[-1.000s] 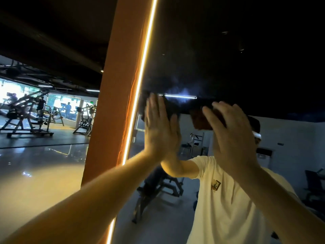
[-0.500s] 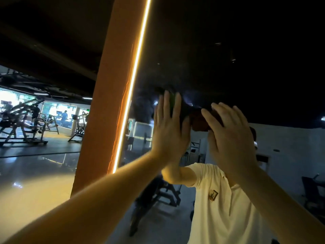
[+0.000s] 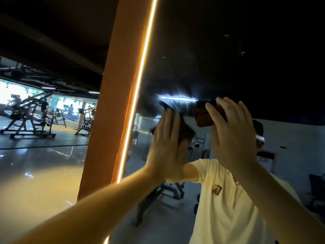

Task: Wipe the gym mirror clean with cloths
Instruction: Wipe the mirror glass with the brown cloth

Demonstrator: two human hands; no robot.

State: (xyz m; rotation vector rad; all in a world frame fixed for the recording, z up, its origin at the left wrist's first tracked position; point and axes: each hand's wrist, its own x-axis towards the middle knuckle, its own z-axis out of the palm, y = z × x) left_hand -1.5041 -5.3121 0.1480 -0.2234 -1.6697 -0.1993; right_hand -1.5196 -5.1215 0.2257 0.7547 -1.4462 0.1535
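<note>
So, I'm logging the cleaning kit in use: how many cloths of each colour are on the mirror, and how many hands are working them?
Dark cloth: 1, under the left hand
Reddish-brown cloth: 1, under the right hand
Hands: 2
Total: 4 (2 cloths, 2 hands)

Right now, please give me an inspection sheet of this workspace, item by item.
surface: mirror, with hazy smears.
job's things: dark cloth and brown cloth, both against the mirror.
clutter: nothing seen.
grippers: left hand presses the dark cloth, fingers straight; right hand presses the brown cloth.
cables: nothing seen.
surroundings: orange pillar, light strip beside the mirror, gym machines at far left.
</note>
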